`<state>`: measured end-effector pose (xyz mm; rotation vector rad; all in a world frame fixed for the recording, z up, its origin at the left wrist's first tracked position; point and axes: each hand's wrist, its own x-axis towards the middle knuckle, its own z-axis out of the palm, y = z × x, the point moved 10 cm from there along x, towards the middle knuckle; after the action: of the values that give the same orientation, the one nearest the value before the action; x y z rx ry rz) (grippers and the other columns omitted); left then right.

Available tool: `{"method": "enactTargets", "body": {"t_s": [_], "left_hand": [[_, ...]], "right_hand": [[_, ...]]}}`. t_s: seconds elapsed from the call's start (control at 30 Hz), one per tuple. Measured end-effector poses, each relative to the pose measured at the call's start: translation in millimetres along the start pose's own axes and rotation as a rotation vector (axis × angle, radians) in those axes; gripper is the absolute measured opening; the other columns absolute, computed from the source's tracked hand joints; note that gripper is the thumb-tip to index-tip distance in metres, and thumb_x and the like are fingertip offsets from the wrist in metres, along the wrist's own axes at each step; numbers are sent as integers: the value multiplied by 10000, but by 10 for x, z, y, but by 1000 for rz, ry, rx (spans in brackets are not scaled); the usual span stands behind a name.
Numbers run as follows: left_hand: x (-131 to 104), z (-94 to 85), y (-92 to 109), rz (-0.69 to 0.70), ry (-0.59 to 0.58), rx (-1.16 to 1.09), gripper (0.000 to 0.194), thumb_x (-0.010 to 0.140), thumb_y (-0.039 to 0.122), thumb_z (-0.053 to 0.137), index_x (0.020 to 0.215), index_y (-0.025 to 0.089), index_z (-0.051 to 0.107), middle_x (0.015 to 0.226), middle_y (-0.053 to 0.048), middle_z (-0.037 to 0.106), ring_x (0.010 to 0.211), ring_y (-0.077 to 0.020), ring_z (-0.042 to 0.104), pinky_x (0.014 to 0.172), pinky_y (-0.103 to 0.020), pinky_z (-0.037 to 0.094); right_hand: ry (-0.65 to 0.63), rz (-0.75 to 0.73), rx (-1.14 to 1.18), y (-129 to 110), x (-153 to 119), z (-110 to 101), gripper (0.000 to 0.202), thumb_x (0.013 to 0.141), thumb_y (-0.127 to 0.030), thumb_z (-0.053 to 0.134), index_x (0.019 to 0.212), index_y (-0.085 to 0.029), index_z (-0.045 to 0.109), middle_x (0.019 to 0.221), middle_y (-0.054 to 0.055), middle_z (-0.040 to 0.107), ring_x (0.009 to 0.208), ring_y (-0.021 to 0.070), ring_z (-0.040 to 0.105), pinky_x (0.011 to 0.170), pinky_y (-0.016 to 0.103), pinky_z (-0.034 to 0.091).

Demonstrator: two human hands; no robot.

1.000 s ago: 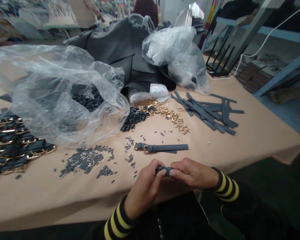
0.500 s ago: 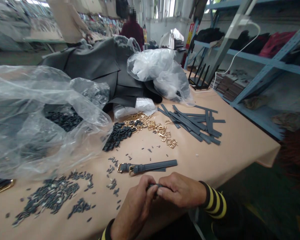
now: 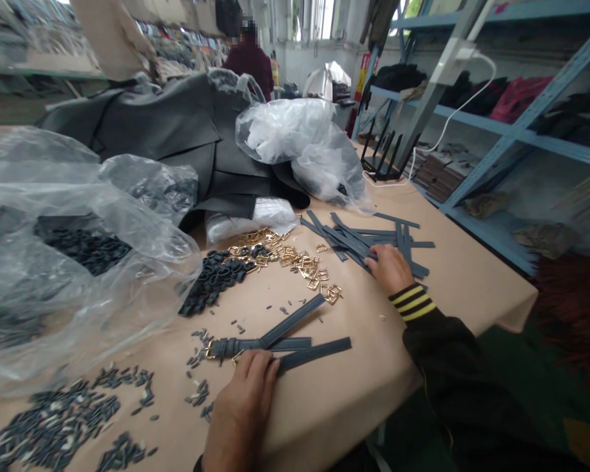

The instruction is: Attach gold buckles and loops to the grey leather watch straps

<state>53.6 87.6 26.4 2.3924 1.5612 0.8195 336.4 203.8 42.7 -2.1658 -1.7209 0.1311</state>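
My left hand [image 3: 243,393] is closed on the buckle end of a dark strap [image 3: 317,353], which lies on the table near the front edge. Just behind it rest other buckled straps [image 3: 295,321], one slanting up to the right. My right hand [image 3: 391,267] reaches over the pile of loose dark strips [image 3: 358,239], its fingertips pressed together on a strip. Gold buckles [image 3: 302,262] are scattered left of that pile, beside a heap of black loops [image 3: 219,278].
Small dark pieces [image 3: 54,419] cover the front left of the table [image 3: 472,262]. Clear plastic bags [image 3: 142,275] and dark sheet material [image 3: 162,131] fill the left and back. A router [image 3: 383,164] stands at the back right beside a post and blue shelves. A person in dark red [image 3: 250,65] is beyond.
My hands have moved apart. The right went forward to the strip pile; the left moved to a buckled strap on the table. The straps now spread at angles, and the view has shifted.
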Motion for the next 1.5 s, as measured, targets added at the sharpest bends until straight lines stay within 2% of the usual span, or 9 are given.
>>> {"method": "enactTargets", "body": {"t_s": [0.17, 0.33, 0.47, 0.63, 1.07, 1.17, 1.3, 1.4, 1.5], "left_hand": [[-62, -49, -134, -112, 46, 155, 197, 869, 275, 358, 943, 165, 504, 974, -107, 551, 816, -213, 602, 615, -307, 530], [-134, -273, -145, -208, 118, 92, 228, 828, 294, 454, 1004, 169, 529, 1131, -133, 457, 936, -242, 545, 761, -383, 503], [-174, -266, -43, -335, 52, -365, 232, 836, 295, 451, 1013, 164, 523, 1066, -121, 521, 855, -196, 563, 712, -332, 502], [-330, 194, 131, -609, -307, -1097, 222, 850, 344, 429, 815, 138, 504, 576, 11, 539, 469, -91, 500, 465, -215, 443], [-559, 267, -104, -808, -124, -1334, 245, 811, 349, 511, 700, 131, 502, 539, 40, 540, 366, -20, 393, 340, -122, 313], [-582, 277, -152, -822, -131, -1325, 254, 808, 354, 512, 685, 132, 496, 527, 40, 536, 367, -20, 390, 338, -118, 304], [-592, 267, -151, -844, -134, -1339, 252, 799, 353, 524, 684, 130, 495, 526, 40, 530, 368, -18, 389, 337, -114, 301], [-598, 265, -92, -868, -155, -1385, 246, 789, 342, 538, 678, 127, 491, 527, 40, 527, 367, -18, 388, 332, -112, 298], [-604, 239, -81, -892, -126, -1428, 234, 801, 367, 510, 792, 134, 519, 538, 40, 538, 373, -33, 411, 332, -123, 316]], "right_hand": [[-40, 34, 47, 226, 166, 23, 33, 715, -140, 559, 747, -139, 566, 782, 107, 608, 821, 234, 573, 767, 351, 412], [-140, 30, 351, -83, -324, -25, 159, 827, -301, 441, 812, -151, 493, 607, 15, 562, 560, 138, 571, 581, 279, 485], [-507, 140, 1243, -769, -1164, 321, 209, 755, -341, 585, 797, -151, 507, 615, -10, 587, 550, 103, 576, 557, 240, 511], [-677, 253, 1490, -1216, -1803, 608, 232, 747, -346, 617, 812, -125, 590, 653, 16, 635, 591, 98, 603, 567, 205, 513], [-797, 124, 1186, -1150, -2106, 694, 323, 830, -390, 489, 766, -101, 617, 668, 48, 625, 513, 85, 545, 496, 203, 442], [-582, -92, 861, -1072, -1999, 452, 270, 833, -356, 489, 740, -123, 589, 566, 21, 573, 486, 107, 520, 481, 226, 426], [-68, -482, 513, -1243, -1894, -117, 207, 768, -248, 584, 948, -147, 589, 937, 109, 613, 860, 220, 560, 768, 367, 446], [-70, -709, 381, -1494, -1953, -107, 174, 798, -170, 529, 957, -180, 597, 997, 89, 620, 959, 234, 537, 906, 436, 357], [-257, -654, 430, -1524, -1914, 73, 170, 845, -145, 436, 886, -165, 600, 838, 68, 641, 796, 180, 585, 784, 341, 436]]}}
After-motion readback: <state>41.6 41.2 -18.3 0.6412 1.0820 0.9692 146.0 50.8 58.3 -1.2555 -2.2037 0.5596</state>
